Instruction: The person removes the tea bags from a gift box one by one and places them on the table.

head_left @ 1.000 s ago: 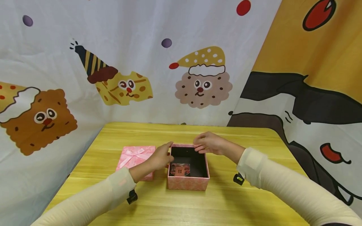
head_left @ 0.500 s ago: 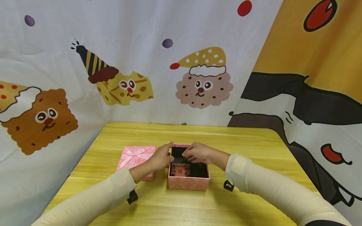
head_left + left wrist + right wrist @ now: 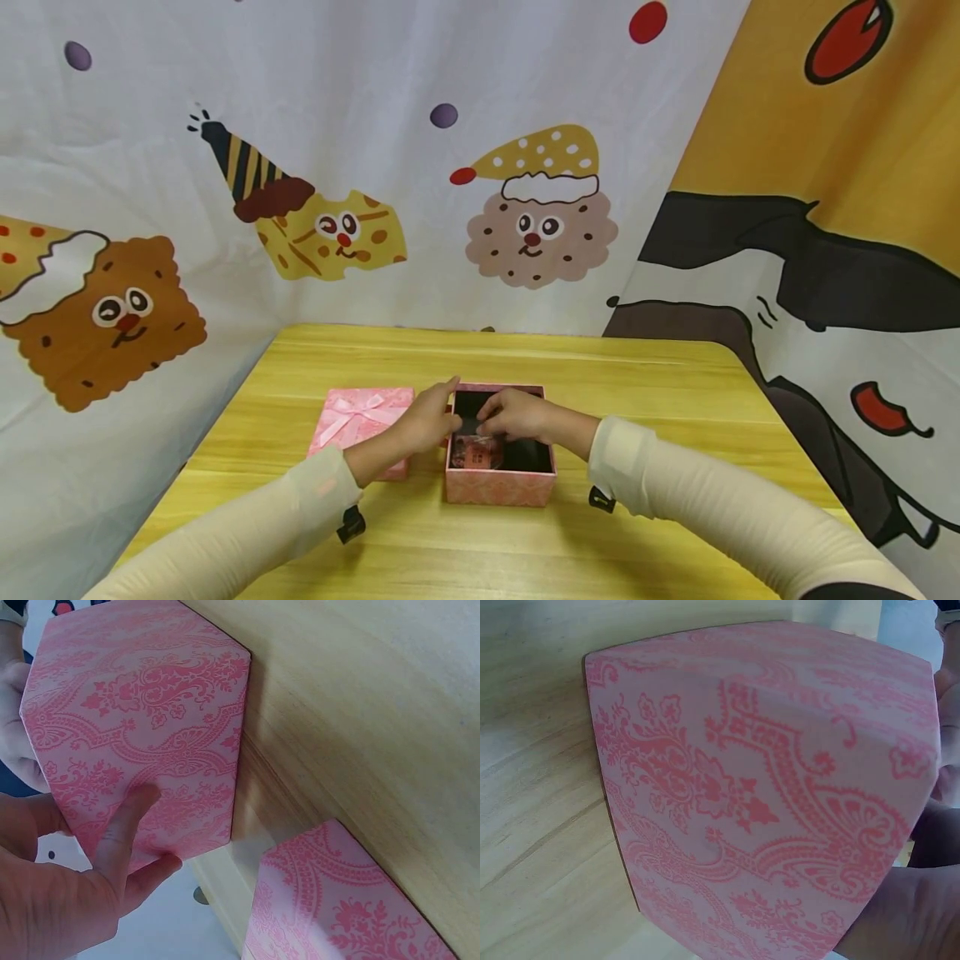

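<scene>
A pink patterned box [image 3: 498, 488] with a black inside stands open at the top on the table. My left hand [image 3: 427, 417] grips its left wall, thumb over the rim; in the left wrist view, the fingers [image 3: 124, 836] lie against the outside. My right hand [image 3: 519, 415] reaches down into the box with curled fingers. These are at the upper edge of a small flat picture piece [image 3: 474, 455], clear-edged with a red house on it, lying in the near left corner. Whether they pinch it is hidden. In the right wrist view, the box [image 3: 735, 780] covers most of the right hand [image 3: 907, 915].
Left of the box lies the pink lid [image 3: 358, 412] with a ribbon bow, partly behind my left forearm. The yellow wood-grain table [image 3: 420, 550] ends at a hanging cartoon-print cloth [image 3: 420, 292] at the back.
My right hand has moved left and down from the box's far right rim into the box, to the picture piece. The left hand has stayed on the left wall.
</scene>
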Demonstrator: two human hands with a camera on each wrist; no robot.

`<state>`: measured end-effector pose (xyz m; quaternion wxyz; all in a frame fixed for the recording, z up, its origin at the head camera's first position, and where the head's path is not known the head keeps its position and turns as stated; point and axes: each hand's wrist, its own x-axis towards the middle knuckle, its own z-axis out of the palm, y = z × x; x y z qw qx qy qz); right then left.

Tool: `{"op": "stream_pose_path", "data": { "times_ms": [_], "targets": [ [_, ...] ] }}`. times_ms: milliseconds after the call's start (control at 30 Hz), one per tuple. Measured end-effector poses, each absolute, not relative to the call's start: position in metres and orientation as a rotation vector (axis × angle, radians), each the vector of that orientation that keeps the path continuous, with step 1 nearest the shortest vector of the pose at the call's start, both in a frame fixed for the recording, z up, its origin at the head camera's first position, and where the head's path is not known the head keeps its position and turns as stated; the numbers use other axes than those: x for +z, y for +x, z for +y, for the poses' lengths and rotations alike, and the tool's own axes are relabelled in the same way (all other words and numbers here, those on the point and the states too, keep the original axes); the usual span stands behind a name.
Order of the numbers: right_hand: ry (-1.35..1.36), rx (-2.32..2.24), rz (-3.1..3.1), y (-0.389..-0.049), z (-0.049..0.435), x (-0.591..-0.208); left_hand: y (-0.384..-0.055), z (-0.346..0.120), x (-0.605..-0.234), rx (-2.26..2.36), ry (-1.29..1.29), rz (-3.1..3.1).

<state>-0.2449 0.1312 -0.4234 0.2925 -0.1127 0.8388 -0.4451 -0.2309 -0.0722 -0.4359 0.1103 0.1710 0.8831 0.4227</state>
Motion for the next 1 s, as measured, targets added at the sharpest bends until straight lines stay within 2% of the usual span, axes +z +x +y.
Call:
{"op": "stream_pose_path", "data": {
  "times_ms": [167, 533, 1000],
  "targets": [
    [-0.335, -1.170, 2.284, -0.244, 0.132, -0.423, -0.231, -0.072, -0.436, 1.239, 0.490, 2.596],
    [-0.189, -1.353, 2.025, -0.240, 0.129, -0.431, -0.229, -0.070, -0.435, 1.227, 0.498, 2.642],
    [-0.255, -1.322, 2.030, -0.232, 0.126, -0.437, -0.230, -0.069, -0.436, 1.162, 0.501, 2.680]
  ]
}}
